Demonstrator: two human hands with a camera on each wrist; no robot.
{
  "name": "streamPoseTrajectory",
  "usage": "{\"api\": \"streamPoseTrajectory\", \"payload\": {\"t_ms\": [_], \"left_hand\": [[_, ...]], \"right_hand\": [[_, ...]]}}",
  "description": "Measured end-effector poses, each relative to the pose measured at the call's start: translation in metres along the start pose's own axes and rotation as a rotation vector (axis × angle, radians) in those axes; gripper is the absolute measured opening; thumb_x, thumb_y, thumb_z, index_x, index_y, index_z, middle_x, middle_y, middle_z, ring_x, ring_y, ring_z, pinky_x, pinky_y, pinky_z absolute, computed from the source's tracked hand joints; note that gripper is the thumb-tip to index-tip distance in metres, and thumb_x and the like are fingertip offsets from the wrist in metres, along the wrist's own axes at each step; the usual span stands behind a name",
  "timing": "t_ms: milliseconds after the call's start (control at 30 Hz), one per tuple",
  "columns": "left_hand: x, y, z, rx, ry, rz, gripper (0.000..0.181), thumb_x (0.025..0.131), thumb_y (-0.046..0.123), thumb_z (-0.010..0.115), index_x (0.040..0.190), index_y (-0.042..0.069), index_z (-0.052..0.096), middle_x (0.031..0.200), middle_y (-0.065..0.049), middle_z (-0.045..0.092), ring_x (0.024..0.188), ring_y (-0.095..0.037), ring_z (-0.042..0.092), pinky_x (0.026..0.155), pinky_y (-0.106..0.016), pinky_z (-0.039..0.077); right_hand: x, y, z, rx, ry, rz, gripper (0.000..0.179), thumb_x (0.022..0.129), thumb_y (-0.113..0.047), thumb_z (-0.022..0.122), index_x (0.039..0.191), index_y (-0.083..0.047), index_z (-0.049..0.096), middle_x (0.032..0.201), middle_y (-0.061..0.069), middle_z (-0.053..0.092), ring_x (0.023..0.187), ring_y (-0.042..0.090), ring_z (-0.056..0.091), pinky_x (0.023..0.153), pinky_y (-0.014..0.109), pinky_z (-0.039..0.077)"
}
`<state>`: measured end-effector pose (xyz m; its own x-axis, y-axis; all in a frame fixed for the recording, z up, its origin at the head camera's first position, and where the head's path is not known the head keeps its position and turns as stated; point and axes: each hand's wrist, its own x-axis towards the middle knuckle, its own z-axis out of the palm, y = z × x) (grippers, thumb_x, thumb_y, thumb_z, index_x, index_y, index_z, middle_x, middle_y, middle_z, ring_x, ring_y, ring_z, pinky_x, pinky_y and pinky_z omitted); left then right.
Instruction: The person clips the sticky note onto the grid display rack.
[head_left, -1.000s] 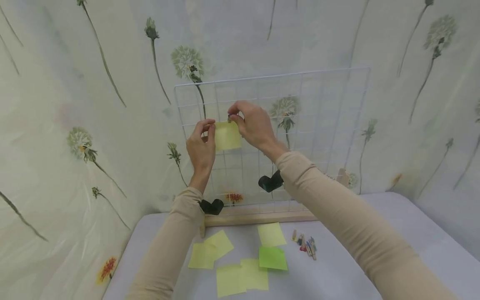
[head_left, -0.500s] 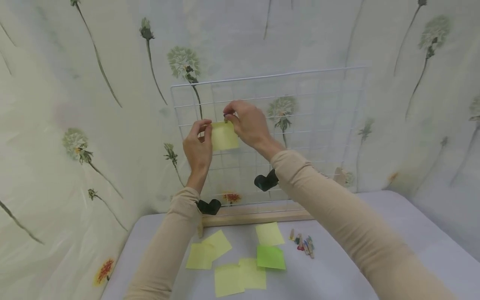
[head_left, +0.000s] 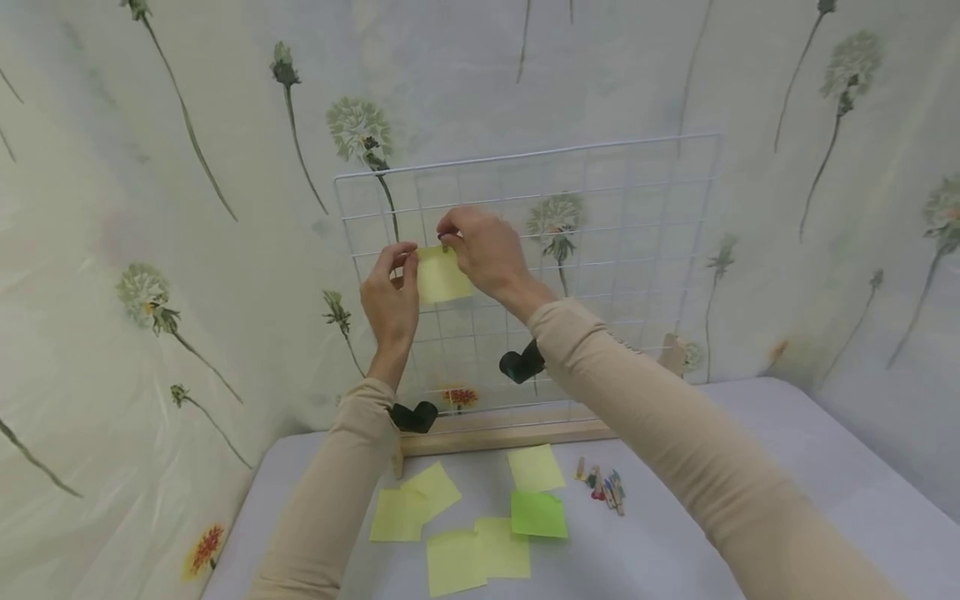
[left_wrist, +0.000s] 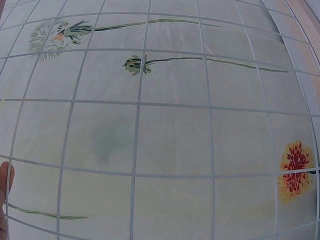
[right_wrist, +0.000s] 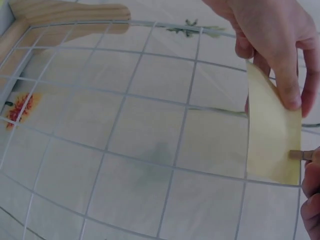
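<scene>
A square yellow sticky note [head_left: 444,277] is held up against the white wire grid [head_left: 600,200]. My left hand [head_left: 390,298] pinches the note's upper left edge between thumb and fingers. Above the note, my right hand [head_left: 487,254] pinches a small clothespin [right_wrist: 296,155] at the top edge. In the right wrist view the clothespin's tip overlaps the note, and fingertips [right_wrist: 312,187] of the right hand show at the frame's edge. My left thumb lies on the note there. The left wrist view shows mostly grid, with part of a finger [left_wrist: 5,180] at the left edge.
Several yellow notes [head_left: 456,562] and a green note [head_left: 538,514] lie on the white table [head_left: 645,550]. Right of them is a small pile of coloured clothespins [head_left: 611,492]. The grid stands on a wooden base [head_left: 510,435], before a flower-patterned backdrop [head_left: 225,100].
The clothespin in my right hand has come slightly down onto the note's top edge. My left hand keeps its pinch on the note. The head view has shifted a little.
</scene>
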<state>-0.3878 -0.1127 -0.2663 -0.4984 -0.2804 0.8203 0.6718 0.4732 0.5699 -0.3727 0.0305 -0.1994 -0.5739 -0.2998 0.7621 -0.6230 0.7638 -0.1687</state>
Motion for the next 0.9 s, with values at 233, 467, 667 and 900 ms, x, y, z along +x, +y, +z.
{"api": "streamPoseTrajectory", "payload": {"t_ms": [233, 467, 667, 900], "left_hand": [[0.001, -0.003, -0.005, 0.015, 0.023, -0.012, 0.014, 0.093, 0.018, 0.059, 0.103, 0.013, 0.068, 0.096, -0.005, 0.074, 0.087, -0.014, 0.07, 0.071, -0.028, 0.057], [-0.001, 0.0, -0.004, 0.011, -0.023, -0.018, 0.016, 0.094, 0.019, 0.057, 0.105, 0.011, 0.066, 0.098, -0.008, 0.073, 0.087, -0.018, 0.071, 0.073, -0.031, 0.057], [-0.003, 0.001, -0.005, 0.031, -0.035, -0.007, 0.016, 0.095, 0.017, 0.057, 0.107, 0.012, 0.066, 0.097, -0.009, 0.072, 0.077, -0.024, 0.071, 0.068, -0.035, 0.057], [-0.006, 0.002, -0.003, 0.025, -0.024, 0.007, 0.019, 0.095, 0.017, 0.056, 0.11, 0.012, 0.065, 0.1, -0.009, 0.07, 0.078, -0.024, 0.07, 0.068, -0.034, 0.056]], "right_hand": [[0.002, -0.005, 0.004, -0.014, 0.006, -0.021, 0.015, 0.093, -0.019, 0.059, 0.102, -0.011, 0.067, 0.102, 0.004, 0.069, 0.087, 0.019, 0.066, 0.072, 0.033, 0.054], [-0.004, -0.004, 0.007, -0.012, 0.041, -0.005, 0.016, 0.094, -0.021, 0.058, 0.103, -0.012, 0.067, 0.1, 0.003, 0.067, 0.083, 0.017, 0.066, 0.07, 0.03, 0.053], [-0.009, -0.003, 0.01, -0.015, 0.093, -0.032, 0.019, 0.094, -0.019, 0.058, 0.108, -0.011, 0.067, 0.104, 0.004, 0.066, 0.084, 0.018, 0.066, 0.072, 0.029, 0.054], [-0.018, 0.004, 0.006, 0.021, 0.187, -0.045, 0.023, 0.093, -0.017, 0.058, 0.115, -0.011, 0.062, 0.109, 0.007, 0.061, 0.067, 0.017, 0.06, 0.058, 0.027, 0.05]]}}
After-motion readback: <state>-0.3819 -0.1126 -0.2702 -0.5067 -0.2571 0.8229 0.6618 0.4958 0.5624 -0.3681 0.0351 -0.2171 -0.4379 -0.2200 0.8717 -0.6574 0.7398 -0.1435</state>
